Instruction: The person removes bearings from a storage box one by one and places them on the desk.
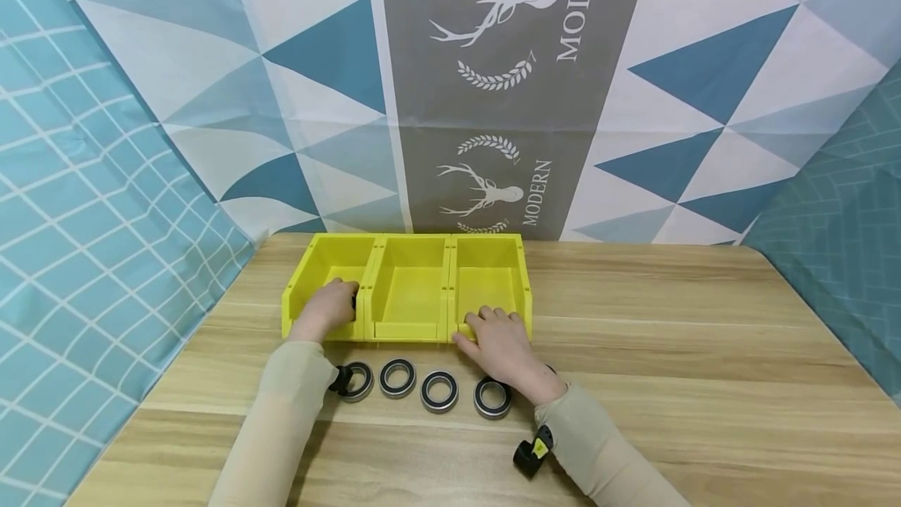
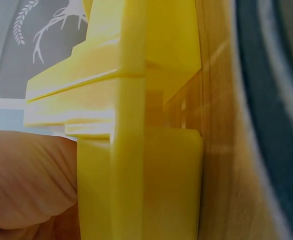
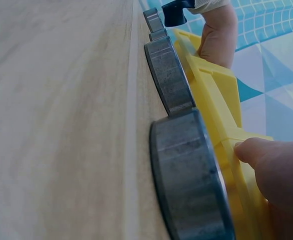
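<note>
A row of three joined yellow bins (image 1: 406, 330) stands on the table. My left hand (image 1: 327, 307) reaches into the left bin, its fingers bent by the divider. A small black object (image 1: 354, 301) shows at those fingers; most of it is hidden, and I cannot tell its kind. At the right bin, my right hand (image 1: 498, 344) grips the low front wall, fingers over the rim and thumb (image 3: 251, 150) against the front. Before the bins lie several ball bearings (image 1: 439, 392), steel with black seals. The bearing (image 1: 492, 398) nearest my right wrist is partly covered by it.
Wooden tabletop (image 1: 669, 382) extends to the right of the bins. Behind them hangs a patterned cloth (image 1: 486, 100) with deer prints, and blue checked cloth (image 1: 84, 202) borders the left side. Black wrist cameras (image 1: 533, 452) sit on both sleeves.
</note>
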Demonstrator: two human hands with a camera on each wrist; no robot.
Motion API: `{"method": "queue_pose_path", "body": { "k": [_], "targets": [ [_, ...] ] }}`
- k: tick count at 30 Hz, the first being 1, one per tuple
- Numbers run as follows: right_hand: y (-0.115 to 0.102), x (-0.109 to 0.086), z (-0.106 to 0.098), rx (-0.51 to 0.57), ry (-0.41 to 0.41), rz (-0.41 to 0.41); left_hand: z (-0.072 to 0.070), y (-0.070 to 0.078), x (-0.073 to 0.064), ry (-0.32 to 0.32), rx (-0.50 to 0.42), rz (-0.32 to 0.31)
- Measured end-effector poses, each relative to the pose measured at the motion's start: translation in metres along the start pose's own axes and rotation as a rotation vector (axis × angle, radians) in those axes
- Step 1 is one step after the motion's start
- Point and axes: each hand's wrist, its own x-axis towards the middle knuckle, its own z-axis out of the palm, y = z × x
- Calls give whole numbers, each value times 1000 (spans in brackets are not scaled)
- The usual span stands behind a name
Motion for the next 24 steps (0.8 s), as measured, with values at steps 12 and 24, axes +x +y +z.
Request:
{"method": "queue_pose_path", "body": {
  "k": [12,24],
  "targets": [
    [0,-1,-1,-1,1,-6,4,-3,-1,34,-13,-4],
    [1,0,-1,-6,-2,-17,6,-1,-3,99,-8,0]
  ]
}}
